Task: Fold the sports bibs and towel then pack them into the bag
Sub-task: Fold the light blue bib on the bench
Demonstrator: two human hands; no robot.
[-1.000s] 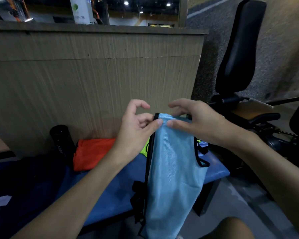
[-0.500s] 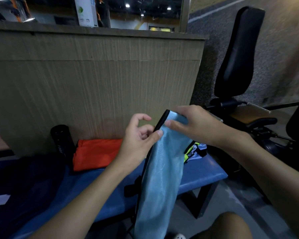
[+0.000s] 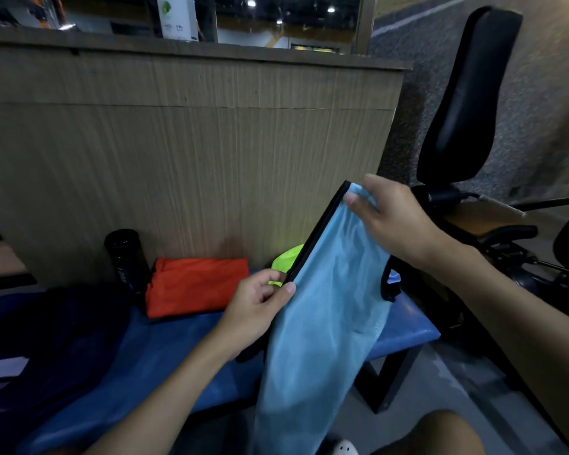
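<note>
Drawn apart, left hand (image 3: 255,311) and right hand (image 3: 396,218) clamp fingers (image 3: 287,289) on the black-trimmed blue bib (image 3: 326,310).

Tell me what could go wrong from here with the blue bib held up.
1. The light blue bib hangs past the front edge of the bench, pinched only at its black-trimmed edge by the left hand and right hand; its lower end may drag on the floor.
2. Laying it down carelessly could rumple the folded orange bib or cover the yellow-green bib behind it.
3. A wide swing might tip the black bottle standing beside the orange bib.
</note>
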